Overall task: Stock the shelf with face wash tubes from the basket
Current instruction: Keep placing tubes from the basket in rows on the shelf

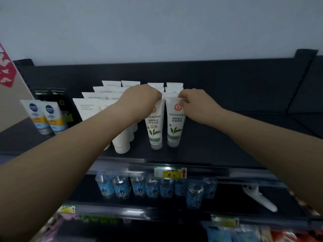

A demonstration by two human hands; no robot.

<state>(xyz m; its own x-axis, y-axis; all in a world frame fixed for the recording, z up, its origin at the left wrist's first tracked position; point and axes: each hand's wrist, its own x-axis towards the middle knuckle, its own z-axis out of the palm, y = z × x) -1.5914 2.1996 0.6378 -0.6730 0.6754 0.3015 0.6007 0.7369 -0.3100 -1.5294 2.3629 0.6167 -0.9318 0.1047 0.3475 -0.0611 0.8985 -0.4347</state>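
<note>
Face wash tubes with a green leaf print stood in two rows at the middle of the frame, cap down on the dark shelf (227, 137), with more of the same kind lined up behind the front pair. My left grip (139, 98) was curled over the flat top end of the left green-leaf tube (154, 130), holding it. My right grip (197, 102) pinched the upper right corner of the right green-leaf tube (174, 130) between thumb and fingers. The two front tubes stood upright and just beside each other, near the shelf's front edge; I could not tell whether they touched.

Left of them, partly behind my left forearm, plain white tubes (122, 142) stood in rows, also cap down. Further left, near the frame's left edge, were blue-and-yellow tubes (50, 117), and black packs (50, 94) behind those.

Below the front pair, a yellow and green price tag (170, 172) with a red arrow sat on the shelf's front rail. On the shelf beneath, small water bottles (152, 187) with blue labels stood in a row, and a white object (260, 198) lay at lower right, well apart from them.
</note>
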